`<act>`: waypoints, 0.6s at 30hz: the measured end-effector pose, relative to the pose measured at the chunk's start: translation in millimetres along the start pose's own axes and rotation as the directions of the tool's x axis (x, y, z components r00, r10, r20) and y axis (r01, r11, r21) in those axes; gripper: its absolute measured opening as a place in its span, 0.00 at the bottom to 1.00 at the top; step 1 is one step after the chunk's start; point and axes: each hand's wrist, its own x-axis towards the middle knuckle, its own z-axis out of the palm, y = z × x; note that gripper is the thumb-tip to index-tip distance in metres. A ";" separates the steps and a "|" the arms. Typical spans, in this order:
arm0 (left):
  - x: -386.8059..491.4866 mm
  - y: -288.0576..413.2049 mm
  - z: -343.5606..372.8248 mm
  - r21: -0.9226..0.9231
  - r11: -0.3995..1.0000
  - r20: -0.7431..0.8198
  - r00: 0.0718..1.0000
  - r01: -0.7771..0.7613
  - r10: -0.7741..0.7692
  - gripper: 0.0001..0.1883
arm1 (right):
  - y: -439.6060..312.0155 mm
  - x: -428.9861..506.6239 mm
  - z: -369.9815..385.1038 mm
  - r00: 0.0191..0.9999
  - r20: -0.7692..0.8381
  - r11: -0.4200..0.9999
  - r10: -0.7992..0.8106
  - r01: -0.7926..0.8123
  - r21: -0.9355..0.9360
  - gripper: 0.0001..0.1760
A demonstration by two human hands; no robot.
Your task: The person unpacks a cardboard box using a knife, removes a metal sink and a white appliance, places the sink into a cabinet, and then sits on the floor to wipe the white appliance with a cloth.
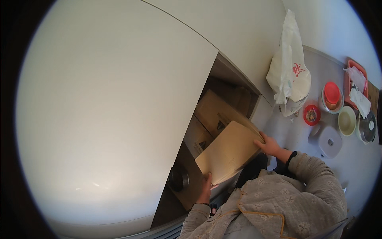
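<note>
Between my two hands is a flattened cardboard sheet [228,154], brown and several layers thick at its lower edge. My left hand [206,188] grips its lower left corner, with the thumb on top. At the right corner my right hand [268,145] holds the edge, its thumb over the upper face and its other fingers partly hidden. Behind the sheet, inside an open cupboard [229,70], lie a brown cardboard box [215,110] with dark printed marks and a second cardboard piece [197,134] beside it. The sheet covers part of both.
A large pale cupboard door [104,113] fills the left side. Inside below sits a dark round pan [178,178]. To the right stand a white plastic bag [294,68], a red bowl [312,115], a grey lidded container [329,142], a cream bowl [347,121] and a pink basket [347,80].
</note>
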 end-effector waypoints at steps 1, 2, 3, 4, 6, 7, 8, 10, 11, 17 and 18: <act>4.6 3.4 4.3 -0.011 1.000 0.007 1.000 -0.011 0.012 0.36 | -4.6 8.8 -2.5 1.000 -0.018 1.000 -0.003 0.004 0.014 0.40; 9.2 6.9 8.5 -0.022 1.000 0.014 1.000 -0.023 0.023 0.35 | -8.3 17.4 -4.2 0.999 -0.038 1.000 -0.006 0.007 0.029 0.38; 14.7 12.4 13.4 -0.030 0.999 0.023 0.999 -0.038 0.039 0.35 | -11.5 27.6 -6.5 0.998 -0.061 0.999 -0.009 0.012 0.045 0.37; 20.4 18.2 18.8 -0.052 0.998 0.030 0.999 -0.037 0.038 0.34 | -12.3 39.1 -7.9 0.995 -0.099 0.999 -0.032 0.034 0.022 0.37; 33.1 29.7 30.4 -0.092 0.995 0.046 0.998 -0.032 0.036 0.32 | -11.5 67.2 -7.0 0.982 -0.172 0.997 -0.076 0.073 -0.025 0.35; 41.2 39.9 36.6 -0.101 0.995 0.045 0.999 -0.016 0.021 0.32 | -14.6 83.5 -8.4 0.975 -0.201 0.996 -0.093 0.091 -0.021 0.35; 50.1 50.8 43.0 -0.109 0.994 0.042 0.999 -0.001 0.005 0.32 | -18.6 101.3 -9.6 0.967 -0.230 0.994 -0.110 0.109 -0.018 0.36; 65.0 69.5 61.5 -0.152 0.988 0.023 1.000 0.009 -0.006 0.32 | -23.8 133.6 -12.4 0.930 -0.324 0.984 -0.171 0.178 -0.008 0.37; 70.7 78.8 74.2 -0.185 0.983 0.002 1.000 0.000 0.000 0.33 | -28.0 149.6 -14.5 0.896 -0.388 0.973 -0.215 0.232 -0.001 0.39; 115.3 97.0 79.0 -0.259 0.965 0.127 0.989 -0.039 0.074 0.37 | -10.1 162.4 75.8 0.959 -0.253 0.953 -0.128 0.190 0.237 0.65; 123.2 99.4 78.4 -0.304 0.952 0.180 0.978 -0.045 0.104 0.37 | -10.2 160.0 92.9 0.971 -0.232 0.901 -0.060 0.153 0.406 0.70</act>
